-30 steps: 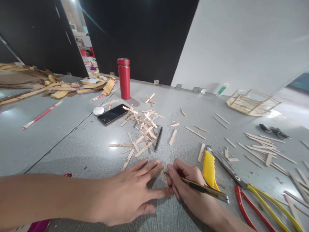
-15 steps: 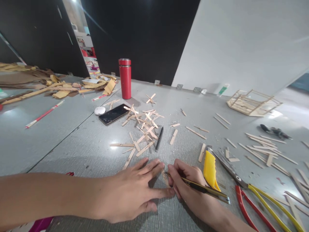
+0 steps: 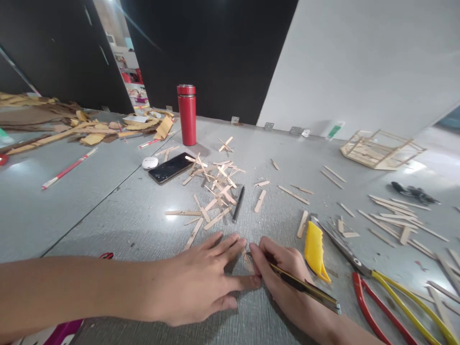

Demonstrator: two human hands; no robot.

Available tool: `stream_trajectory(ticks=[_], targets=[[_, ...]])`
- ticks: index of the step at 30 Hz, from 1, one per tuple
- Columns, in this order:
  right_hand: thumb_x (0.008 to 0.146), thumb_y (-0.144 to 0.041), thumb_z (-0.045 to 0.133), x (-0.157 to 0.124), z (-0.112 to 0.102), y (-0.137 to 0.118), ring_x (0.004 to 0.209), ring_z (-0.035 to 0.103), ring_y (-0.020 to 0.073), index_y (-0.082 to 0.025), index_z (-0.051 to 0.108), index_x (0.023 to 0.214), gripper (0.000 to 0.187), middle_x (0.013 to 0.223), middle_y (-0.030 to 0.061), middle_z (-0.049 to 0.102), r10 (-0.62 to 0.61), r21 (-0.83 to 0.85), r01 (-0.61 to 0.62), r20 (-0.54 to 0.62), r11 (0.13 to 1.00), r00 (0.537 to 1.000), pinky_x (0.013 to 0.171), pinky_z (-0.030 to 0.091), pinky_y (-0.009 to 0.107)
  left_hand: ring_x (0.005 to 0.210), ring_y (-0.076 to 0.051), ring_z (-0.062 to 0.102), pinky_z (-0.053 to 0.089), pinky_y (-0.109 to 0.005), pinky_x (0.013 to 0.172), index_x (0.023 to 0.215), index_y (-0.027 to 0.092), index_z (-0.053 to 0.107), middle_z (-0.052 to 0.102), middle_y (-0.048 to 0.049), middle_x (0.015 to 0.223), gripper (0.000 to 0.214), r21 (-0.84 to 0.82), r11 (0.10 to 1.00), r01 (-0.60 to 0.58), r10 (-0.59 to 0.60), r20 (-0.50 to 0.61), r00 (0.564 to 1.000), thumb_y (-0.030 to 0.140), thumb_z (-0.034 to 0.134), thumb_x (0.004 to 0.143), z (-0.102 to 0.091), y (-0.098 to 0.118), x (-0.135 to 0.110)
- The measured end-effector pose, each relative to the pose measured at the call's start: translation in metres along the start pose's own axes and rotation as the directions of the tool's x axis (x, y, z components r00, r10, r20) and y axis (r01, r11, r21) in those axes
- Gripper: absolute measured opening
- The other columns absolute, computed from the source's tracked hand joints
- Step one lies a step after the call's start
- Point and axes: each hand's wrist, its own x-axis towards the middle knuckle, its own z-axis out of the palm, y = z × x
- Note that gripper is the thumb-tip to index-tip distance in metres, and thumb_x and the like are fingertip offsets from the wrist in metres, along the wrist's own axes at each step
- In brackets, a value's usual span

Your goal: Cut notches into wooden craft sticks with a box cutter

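My left hand (image 3: 201,282) lies flat on the grey table with its fingers spread. Its fingertips press down a short wooden craft stick piece (image 3: 247,259) that has cuts in it. In my right hand (image 3: 285,278) is a slim black and gold craft knife (image 3: 307,288), gripped like a pen. The knife's tip is down at the stick piece, between the two hands. Beyond my fingers lie a pile of craft sticks (image 3: 224,184), partly crossed over each other, and a black pen (image 3: 238,203).
A yellow-handled cutter (image 3: 314,251) and shears with red and yellow handles (image 3: 366,273) lie right of my right hand. Loose sticks (image 3: 395,213) and a stick frame (image 3: 383,149) are farther right. A phone (image 3: 171,167), white case (image 3: 150,163) and red flask (image 3: 187,117) stand beyond.
The view has shifted slightly. Both hands keep nearly the same place and pose, with the craft knife still at the stick piece.
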Motion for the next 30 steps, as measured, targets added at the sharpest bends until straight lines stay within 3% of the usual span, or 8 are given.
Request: stream_trajectory(ticks=[7,17,30], targets=[[0.11,-0.042,0.041,-0.003,0.003,0.01,0.054,0.027,0.0111,-0.025,0.033,0.071,0.043,0.06,-0.0086,0.031,-0.068,0.008,0.068,-0.001,0.998,0.998,0.049,0.025,0.029,0.157,-0.038,0.028,0.029,-0.056,0.125,0.163,0.026,0.034,0.027,-0.0192,0.17,0.056,0.026,1.0,0.007,-0.007,-0.024,1.0,0.031,0.048,0.108,0.01,0.0,-0.001],[0.11,-0.036,0.044,-0.001,0.002,0.011,0.052,0.026,0.0103,-0.025,0.033,0.072,0.041,0.059,-0.0094,0.031,-0.14,-0.041,0.14,0.011,0.989,0.99,0.049,0.025,0.028,0.157,-0.039,0.028,0.027,-0.054,0.125,0.158,0.023,0.04,0.025,-0.0204,0.17,0.055,0.074,0.997,0.02,-0.02,-0.001,1.0,0.027,0.052,0.105,0.008,0.003,-0.003],[0.11,-0.034,0.044,-0.002,0.0,0.016,0.051,0.031,0.0091,-0.025,0.037,0.076,0.037,0.059,-0.0095,0.039,-0.177,-0.017,0.178,0.045,0.984,0.983,0.05,0.028,0.025,0.155,-0.039,0.033,0.034,-0.056,0.121,0.156,0.022,0.042,0.035,-0.0247,0.165,0.052,0.172,0.985,-0.013,0.012,0.006,1.0,0.028,0.051,0.105,0.004,0.003,-0.002]])
